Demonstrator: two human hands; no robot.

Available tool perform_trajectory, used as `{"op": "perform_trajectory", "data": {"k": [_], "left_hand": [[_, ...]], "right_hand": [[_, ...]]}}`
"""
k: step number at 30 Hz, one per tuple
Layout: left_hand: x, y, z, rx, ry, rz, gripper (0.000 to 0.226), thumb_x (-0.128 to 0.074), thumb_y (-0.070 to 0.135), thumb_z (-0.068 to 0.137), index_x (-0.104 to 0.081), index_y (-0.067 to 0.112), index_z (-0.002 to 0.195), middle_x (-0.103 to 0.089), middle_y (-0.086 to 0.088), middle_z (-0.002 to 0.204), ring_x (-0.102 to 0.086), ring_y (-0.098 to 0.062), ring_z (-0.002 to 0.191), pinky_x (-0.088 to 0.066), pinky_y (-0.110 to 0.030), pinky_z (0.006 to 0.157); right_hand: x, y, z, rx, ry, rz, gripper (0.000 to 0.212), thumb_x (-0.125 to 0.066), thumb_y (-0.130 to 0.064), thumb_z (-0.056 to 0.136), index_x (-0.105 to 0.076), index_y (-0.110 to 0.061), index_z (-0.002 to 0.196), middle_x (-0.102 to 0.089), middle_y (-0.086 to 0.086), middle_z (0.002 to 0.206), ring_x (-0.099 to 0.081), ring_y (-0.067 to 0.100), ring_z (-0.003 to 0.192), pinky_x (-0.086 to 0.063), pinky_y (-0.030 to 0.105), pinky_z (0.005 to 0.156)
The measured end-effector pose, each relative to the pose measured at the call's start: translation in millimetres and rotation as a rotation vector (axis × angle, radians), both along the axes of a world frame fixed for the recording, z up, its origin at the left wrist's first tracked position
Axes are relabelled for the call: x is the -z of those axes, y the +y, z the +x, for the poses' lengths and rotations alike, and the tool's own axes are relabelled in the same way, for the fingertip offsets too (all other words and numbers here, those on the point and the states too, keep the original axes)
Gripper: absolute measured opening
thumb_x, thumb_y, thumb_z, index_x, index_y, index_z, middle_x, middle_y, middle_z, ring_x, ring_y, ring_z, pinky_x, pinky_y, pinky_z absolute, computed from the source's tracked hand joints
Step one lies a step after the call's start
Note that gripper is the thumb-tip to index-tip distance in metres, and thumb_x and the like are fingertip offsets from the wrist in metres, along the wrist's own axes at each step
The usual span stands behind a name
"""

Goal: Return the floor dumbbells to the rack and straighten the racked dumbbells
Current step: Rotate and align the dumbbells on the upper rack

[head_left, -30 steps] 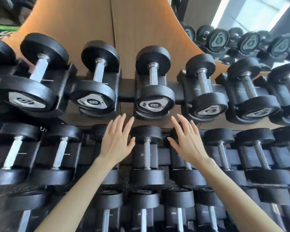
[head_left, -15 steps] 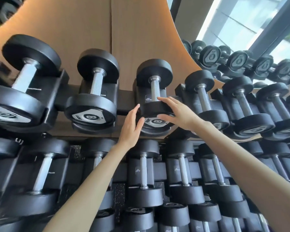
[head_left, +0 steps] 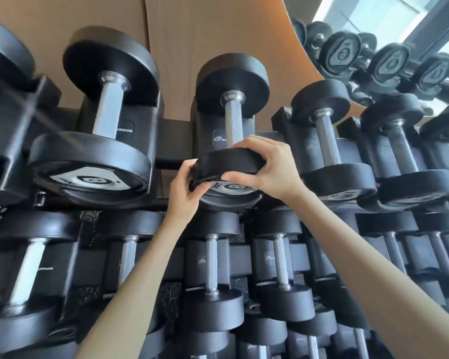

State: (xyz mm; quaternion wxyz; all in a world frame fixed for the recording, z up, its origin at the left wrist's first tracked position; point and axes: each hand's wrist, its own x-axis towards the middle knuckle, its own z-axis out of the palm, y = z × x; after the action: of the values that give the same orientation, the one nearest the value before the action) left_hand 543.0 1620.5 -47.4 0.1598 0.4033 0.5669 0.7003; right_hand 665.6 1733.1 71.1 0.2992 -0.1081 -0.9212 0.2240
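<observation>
Holding the weight: your left hand (head_left: 186, 185) and right hand (head_left: 267, 169) were both curled round the near head of the middle dumbbell (head_left: 233, 120), fingers over its edge and thumbs under.
Left hand: it gripped the head at its 8 o'clock edge.
Right hand: it gripped the head at its 3 o'clock edge.
Middle dumbbell: it sat in its cradle on the top row of the rack (head_left: 176, 141), a little toward 12 o'clock from the middle of your view.
Pinch danger: I think your left thumb could have got squashed, because it was tucked under the head, close to the cradle.
Slip danger: the head looked smooth and heavy. Pulled too far toward 6 o'clock, it could have tipped out onto the lower dumbbells (head_left: 213, 268).
Bump danger: a hard push toward 9 o'clock could have knocked the big dumbbell (head_left: 94, 161) nearby.
Change: one second before, both your hands were spread flat below the top row. Half a second before, your left hand only touched the head. This time both gripped it.
</observation>
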Motion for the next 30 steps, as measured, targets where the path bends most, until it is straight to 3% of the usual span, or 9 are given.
{"op": "perform_trajectory", "data": {"k": [4, 7, 12, 15, 18, 20, 24, 26, 30], "left_hand": [[-7, 4, 6, -0.008, -0.030, 0.048, 0.028, -0.061, 0.028, 0.075, -0.049, 0.023, 0.099, -0.059, 0.028, 0.088, -0.051, 0.009, 0.082, -0.038, -0.010, 0.077], [-20, 3, 9, -0.035, 0.003, 0.008, 0.029, -0.066, 0.031, 0.073, -0.051, 0.026, 0.098, -0.061, 0.024, 0.088, -0.053, 0.007, 0.083, -0.040, -0.013, 0.078], [-57, -3, 6, -0.083, 0.314, -0.162, 0.045, -0.079, 0.036, 0.067, -0.061, 0.011, 0.099, -0.058, 0.005, 0.091, -0.052, -0.001, 0.082, -0.039, -0.011, 0.076], [-78, -2, 9, -0.115, 0.527, -0.233, 0.047, -0.076, 0.044, 0.068, -0.063, 0.009, 0.098, -0.059, -0.001, 0.087, -0.052, -0.013, 0.081, -0.041, -0.021, 0.074], [-90, 2, 19, -0.168, 0.653, -0.252, 0.052, -0.069, 0.052, 0.068, -0.064, 0.011, 0.099, -0.060, -0.001, 0.085, -0.052, -0.014, 0.082, -0.040, -0.025, 0.076], [-84, -1, 17, -0.170, 0.617, -0.246, 0.052, -0.067, 0.053, 0.071, -0.064, 0.013, 0.103, -0.059, 0.003, 0.090, -0.051, -0.012, 0.086, -0.039, -0.020, 0.077], [-46, -17, 4, -0.087, 0.208, -0.113, 0.043, -0.058, 0.047, 0.081, -0.053, 0.025, 0.118, -0.056, 0.011, 0.115, -0.052, -0.003, 0.111, -0.040, -0.021, 0.097], [-34, -16, 6, -0.098, 0.132, -0.053, 0.034, -0.051, 0.041, 0.087, -0.047, 0.030, 0.119, -0.052, 0.012, 0.119, -0.049, 0.007, 0.113, -0.036, -0.016, 0.099], [-18, -6, 13, -0.114, 0.002, 0.031, 0.052, -0.053, 0.049, 0.089, -0.044, 0.008, 0.121, -0.055, 0.006, 0.114, -0.052, 0.007, 0.106, -0.038, -0.013, 0.093]], "right_hand": [[3, 3, 4, 0.011, 0.066, -0.042, 0.045, -0.076, -0.048, 0.067, -0.068, -0.009, 0.088, -0.066, -0.005, 0.079, -0.059, 0.006, 0.073, -0.048, 0.025, 0.067], [12, 8, 11, 0.032, 0.165, -0.070, 0.044, -0.076, -0.044, 0.067, -0.067, -0.006, 0.087, -0.060, -0.012, 0.080, -0.054, -0.006, 0.075, -0.042, 0.015, 0.069], [40, 14, 21, 0.153, 0.359, -0.241, 0.045, -0.062, -0.042, 0.070, -0.061, -0.001, 0.088, -0.054, -0.003, 0.076, -0.046, -0.005, 0.071, -0.037, 0.015, 0.064], [56, 9, 20, 0.230, 0.448, -0.372, 0.037, -0.049, -0.037, 0.071, -0.055, -0.007, 0.092, -0.050, -0.014, 0.077, -0.047, -0.007, 0.071, -0.034, 0.010, 0.065], [65, 7, 20, 0.262, 0.490, -0.432, 0.039, -0.040, -0.037, 0.075, -0.053, -0.003, 0.092, -0.052, -0.019, 0.077, -0.047, -0.009, 0.073, -0.034, 0.008, 0.066], [65, 8, 23, 0.227, 0.409, -0.438, 0.038, -0.040, -0.035, 0.076, -0.051, -0.004, 0.093, -0.047, -0.016, 0.078, -0.046, -0.008, 0.071, -0.034, 0.008, 0.065], [44, 13, 27, 0.046, 0.140, -0.429, 0.033, -0.048, -0.042, 0.078, -0.048, -0.012, 0.091, -0.049, -0.010, 0.078, -0.045, -0.002, 0.070, -0.038, 0.020, 0.064], [27, 14, 26, -0.038, 0.044, -0.338, 0.031, -0.053, -0.044, 0.082, -0.051, -0.016, 0.093, -0.050, -0.006, 0.082, -0.047, 0.001, 0.075, -0.039, 0.022, 0.069], [2, 8, 8, -0.093, -0.063, -0.116, 0.038, -0.064, -0.050, 0.077, -0.060, -0.019, 0.098, -0.054, -0.015, 0.086, -0.052, -0.003, 0.081, -0.041, 0.020, 0.073]]}}
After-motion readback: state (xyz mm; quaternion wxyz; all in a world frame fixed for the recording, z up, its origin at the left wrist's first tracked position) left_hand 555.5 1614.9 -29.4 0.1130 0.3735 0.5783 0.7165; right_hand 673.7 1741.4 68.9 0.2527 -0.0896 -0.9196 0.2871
